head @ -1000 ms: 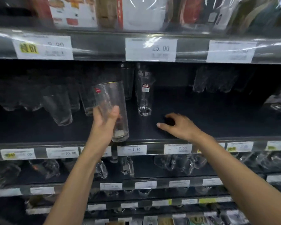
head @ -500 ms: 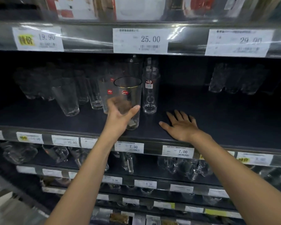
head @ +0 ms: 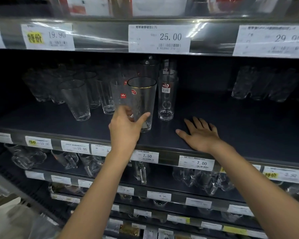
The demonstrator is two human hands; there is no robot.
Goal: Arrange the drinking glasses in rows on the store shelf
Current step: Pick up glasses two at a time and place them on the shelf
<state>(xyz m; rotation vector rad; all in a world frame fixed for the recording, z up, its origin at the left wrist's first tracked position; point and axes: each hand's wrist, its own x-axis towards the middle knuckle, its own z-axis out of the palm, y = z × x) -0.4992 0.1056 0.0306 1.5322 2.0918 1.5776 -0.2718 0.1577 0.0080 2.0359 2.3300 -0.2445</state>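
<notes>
The left hand (head: 126, 130) grips a gold-rimmed glass (head: 142, 102) around its lower part, thumb on the right side and fingers wrapped behind. The glass stands upright, or very nearly so, with its base at the dark shelf (head: 231, 128) surface, a short way back from the front edge near the middle of the shelf's length (whether the base is fully seated cannot be told). It carries a small red sticker just under the rim.

The right hand (head: 199, 133) lies flat and open, palm down, fingers spread, on the bare shelf surface close to the front edge, holding nothing. It is apart from the held glass.

A tall straight glass (head: 167, 99) with a red-and-white label stands just right of the held glass and slightly further back, not touching it. More glasses stand behind these two toward the rear, dim and hard to separate. Left of the held glass, a tapered glass (head: 76, 100) stands upright, with other glasses between and behind it reaching toward the back left corner. A separate group of glasses (head: 261, 85) stands at the back right, well apart from the hands.

Price tags (head: 146, 156) run along the shelf's front edge; the one below the left wrist reads 7.50. The lower shelves hold further glassware, blurred.
</notes>
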